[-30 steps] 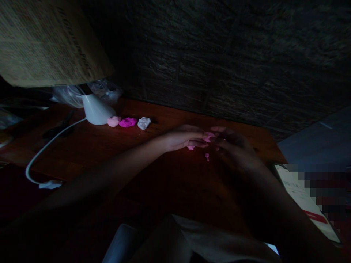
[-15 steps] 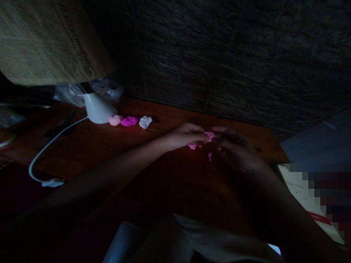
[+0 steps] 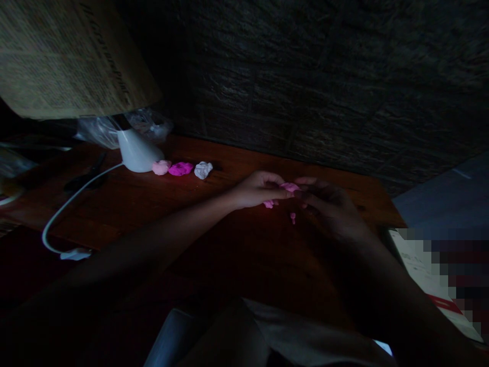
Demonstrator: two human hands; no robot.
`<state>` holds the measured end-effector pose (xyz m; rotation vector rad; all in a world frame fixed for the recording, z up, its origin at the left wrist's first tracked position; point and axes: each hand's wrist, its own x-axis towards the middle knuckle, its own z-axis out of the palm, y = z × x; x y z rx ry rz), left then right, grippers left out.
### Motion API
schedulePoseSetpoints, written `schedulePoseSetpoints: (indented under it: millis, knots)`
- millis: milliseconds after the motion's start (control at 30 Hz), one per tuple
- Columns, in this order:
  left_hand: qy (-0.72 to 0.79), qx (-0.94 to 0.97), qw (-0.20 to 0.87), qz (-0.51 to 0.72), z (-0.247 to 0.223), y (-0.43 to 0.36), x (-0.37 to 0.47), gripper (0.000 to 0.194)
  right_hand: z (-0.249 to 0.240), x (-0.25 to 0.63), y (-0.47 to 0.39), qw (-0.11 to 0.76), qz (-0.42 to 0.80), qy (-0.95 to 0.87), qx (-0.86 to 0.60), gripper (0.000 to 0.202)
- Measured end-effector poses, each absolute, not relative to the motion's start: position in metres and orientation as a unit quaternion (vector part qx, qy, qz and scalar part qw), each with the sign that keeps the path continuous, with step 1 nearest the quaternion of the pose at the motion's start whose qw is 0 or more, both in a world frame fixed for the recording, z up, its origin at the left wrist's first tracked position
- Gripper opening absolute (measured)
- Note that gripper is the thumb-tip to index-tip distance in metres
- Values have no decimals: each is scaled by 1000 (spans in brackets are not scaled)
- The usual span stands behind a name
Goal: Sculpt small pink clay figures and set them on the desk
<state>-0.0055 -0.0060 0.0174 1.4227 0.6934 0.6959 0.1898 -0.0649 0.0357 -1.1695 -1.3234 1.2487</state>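
Between my two hands is a small lump of pink modelling clay (image 3: 289, 187), held just above the wooden table (image 3: 244, 250). My left hand (image 3: 256, 191) pinches it from the left, thumb along the near side. From the right, the thumb and fingers of my right hand (image 3: 329, 203) close on its other edge. Another pink clay piece (image 3: 269, 204) shows partly below my left fingers; the rest of it is hidden. A tiny pink clay bit (image 3: 293, 218) lies on the wood between the hands, nearer to me.
Left of my hands sit a pale pink clay lump (image 3: 161, 166), a magenta clay lump (image 3: 181, 168) and a white clay lump (image 3: 203, 169). Beside them stands a lamp (image 3: 137, 152) with a newsprint shade and white cord (image 3: 57, 214). A dark textured wall (image 3: 267, 92) rises behind.
My left thumb has shifted slightly over the pink clay, and the lump now looks flatter and tilted. Both hands stay in nearly the same place.
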Motion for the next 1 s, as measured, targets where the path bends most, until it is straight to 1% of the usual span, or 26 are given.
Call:
schedulePoseSetpoints:
  millis: [200,333,500,567,700,900,1000]
  knots:
    - [319,619,648,308,15,-2,-5,19,35,188,-64,479,486,-547,-485,35]
    - [291,617,663,308,13,-2,-6,27,35,188,-65,481,480,-557,-477,31]
    - [286,586,663,368,14,-2,-5,42,35,187,-66,485,480,-555,-475,34]
    - [279,579,662,386,14,-2,-4,45,35,187,-66,487,482,-551,-477,36]
    - [287,581,650,396,16,-2,-3,43,33,187,-66,495,490,-537,-476,37]
    - [282,607,635,385,16,-4,-6,30,28,190,-64,491,490,-537,-480,35]
    - [287,611,638,371,16,-4,-7,31,29,192,-65,493,493,-535,-477,36]
